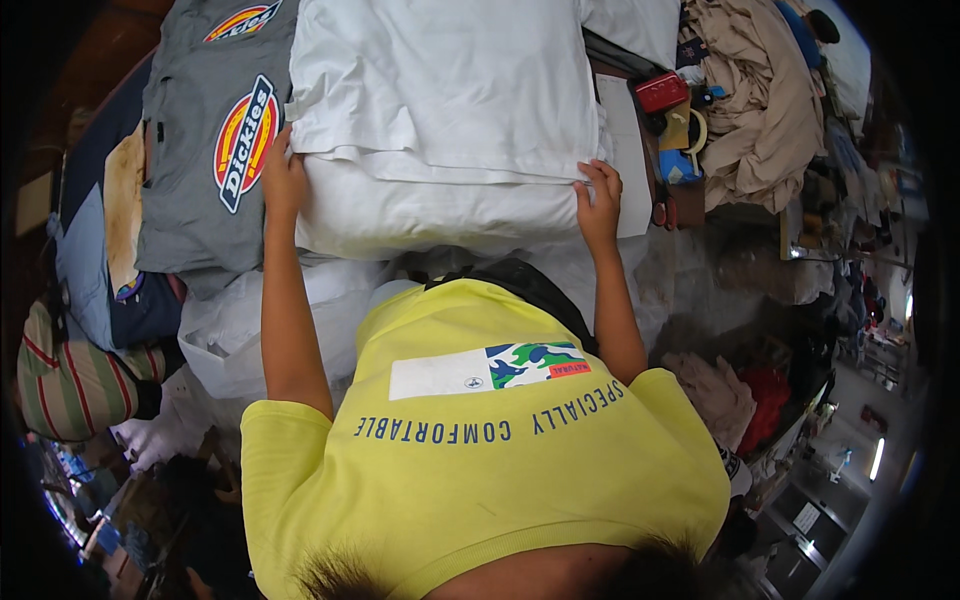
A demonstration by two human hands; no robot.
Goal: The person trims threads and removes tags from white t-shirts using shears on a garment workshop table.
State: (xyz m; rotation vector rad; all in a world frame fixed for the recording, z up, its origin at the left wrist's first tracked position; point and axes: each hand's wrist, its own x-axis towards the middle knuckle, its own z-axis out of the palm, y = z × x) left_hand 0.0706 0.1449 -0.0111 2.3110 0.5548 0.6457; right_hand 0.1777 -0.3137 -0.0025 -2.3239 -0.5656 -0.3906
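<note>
A white garment (450, 90) lies spread over a thick white pile (400, 205) in front of me. Its hem runs across the pile's near side, with wrinkles toward the left. At the garment's left edge, my left hand (284, 182) closes its fingers on the cloth, thumb side toward the hem. My right hand (599, 200) grips the near right corner of the hem with bent fingers. Parts of the fingertips on both sides are hidden by the cloth or too small to make out. Just left of my left hand lies a grey garment (185, 200) with a large red, yellow and blue printed patch.
On the right are a red box (660, 92), a roll of tape (697, 130) and a heap of beige cloth (765, 110). Translucent plastic (235, 320) hangs below the pile. A striped cloth bundle (85, 380) sits at the far left.
</note>
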